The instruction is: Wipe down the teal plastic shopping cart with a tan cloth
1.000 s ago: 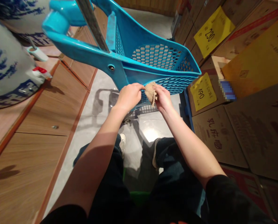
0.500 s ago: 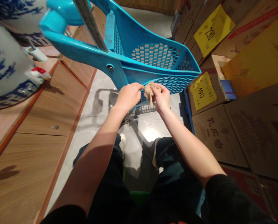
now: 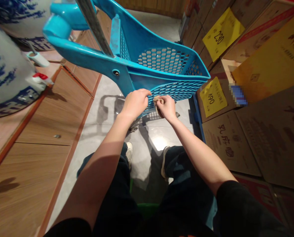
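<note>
The blue plastic shopping cart (image 3: 166, 74) stands in front of me, its side of honeycomb mesh towards my hands. My right hand (image 3: 168, 107) pinches a crumpled tan cloth (image 3: 159, 100) against the lower part of that mesh. Just to the left, my left hand (image 3: 136, 102) is curled at the cart's side, knuckles up and fingertips at the mesh. Its thumb and the undersides of its fingers are hidden.
Wooden cabinets (image 3: 40, 131) with large blue-and-white jars (image 3: 8, 72) on top line the left. Stacked cardboard boxes (image 3: 231, 141) with yellow price signs (image 3: 213, 97) rise on the right. Between them lies a grey tiled floor (image 3: 142, 164). Something green (image 3: 148, 208) shows beneath me.
My right hand has shifted slightly, and the cloth is now bunched smaller, with its dangling end gone from view. My left hand stays in nearly the same place.
</note>
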A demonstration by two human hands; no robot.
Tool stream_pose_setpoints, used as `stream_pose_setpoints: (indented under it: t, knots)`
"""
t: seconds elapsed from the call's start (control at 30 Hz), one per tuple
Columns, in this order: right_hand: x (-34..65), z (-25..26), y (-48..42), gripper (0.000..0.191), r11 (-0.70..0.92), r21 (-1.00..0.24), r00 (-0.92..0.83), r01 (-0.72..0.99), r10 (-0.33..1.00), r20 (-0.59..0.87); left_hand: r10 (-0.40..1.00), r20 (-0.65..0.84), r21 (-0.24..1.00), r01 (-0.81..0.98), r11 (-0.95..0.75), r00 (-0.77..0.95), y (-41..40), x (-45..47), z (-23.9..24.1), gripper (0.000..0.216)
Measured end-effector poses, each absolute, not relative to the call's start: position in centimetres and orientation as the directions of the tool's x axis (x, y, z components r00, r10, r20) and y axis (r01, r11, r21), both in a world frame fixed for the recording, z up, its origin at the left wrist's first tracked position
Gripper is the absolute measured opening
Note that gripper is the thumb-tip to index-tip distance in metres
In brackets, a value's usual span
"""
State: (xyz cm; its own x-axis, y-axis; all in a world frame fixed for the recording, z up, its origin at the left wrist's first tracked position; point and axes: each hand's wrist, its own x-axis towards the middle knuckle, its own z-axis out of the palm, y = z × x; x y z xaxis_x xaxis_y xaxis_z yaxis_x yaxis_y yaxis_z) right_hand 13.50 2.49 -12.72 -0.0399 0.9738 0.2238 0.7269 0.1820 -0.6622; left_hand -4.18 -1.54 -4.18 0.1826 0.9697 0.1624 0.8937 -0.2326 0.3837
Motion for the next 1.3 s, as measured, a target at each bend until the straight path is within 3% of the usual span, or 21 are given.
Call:
stream_pose_setpoints:
  t: [0.1,0.17,0.47,0.63,0.83,1.07,1.3]
  knots:
    - [13.8,-11.5,2.2,0.024,0.362,-0.664,-0.099,0.654,0.912,0.399,0.970,0.152,0.376,0.897,-0.233,0.189,-1.6,-4.1,-4.0,0.050]
    - [13.8,-11.4,2.1,0.025,0.408,-0.665,-0.111,0.625,0.890,0.442,0.970,0.151,0.373,0.897,-0.236,0.192,-1.6,-4.0,-4.0,0.050]
    - [12.9,-12.4,1.6,0.034,0.267,-0.626,-0.112,0.732,0.955,0.276,0.971,0.155,0.383,0.895,-0.229,0.183,-1.6,-4.1,-4.2,0.050]
    - [12.5,-11.4,1.2,0.033,0.215,-0.537,-0.203,0.816,0.976,0.081,0.973,0.153,0.387,0.896,-0.218,0.171,-1.6,-4.1,-4.0,0.050]
    - [12.5,-10.5,0.5,0.037,0.337,-0.524,-0.213,0.782,0.935,0.285,0.970,0.162,0.379,0.897,-0.229,0.179,-1.6,-4.1,-4.0,0.048]
    - [12.4,-11.7,0.4,0.034,0.294,-0.500,-0.218,0.815,0.954,0.206,0.971,0.157,0.381,0.896,-0.229,0.182,-1.7,-4.2,-4.0,0.049]
    - [13.6,-10.6,1.1,0.028,0.375,-0.570,-0.152,0.731,0.904,0.399,0.969,0.152,0.386,0.891,-0.239,0.194,-1.6,-4.2,-4.0,0.050]
